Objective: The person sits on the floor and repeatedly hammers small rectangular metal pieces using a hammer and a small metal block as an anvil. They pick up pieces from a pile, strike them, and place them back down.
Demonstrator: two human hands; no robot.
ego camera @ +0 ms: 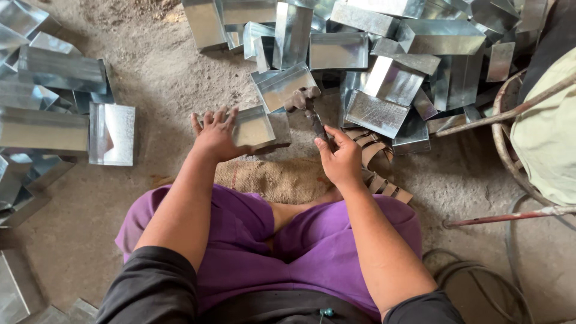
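While right hand [341, 161] grips hammer [307, 107], left hand [215, 137] fingers clasp metal box [255, 128].

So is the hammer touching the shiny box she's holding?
Apart. The head view shows the hammer raised in the right hand, with bare ground between its head and the box under the left hand.

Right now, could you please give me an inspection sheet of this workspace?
Surface: dusty ground; burlap mat under the work.
Job's things: sheet-metal box lying on the mat; hammer raised over it.
Clutter: metal boxes piled ahead and at left; metal strips.
Grips: left hand steadies the box; right hand grips the hammer handle.
Cables: hose or cable coiled at lower right.
Surroundings: rusty metal frame, pale cloth.
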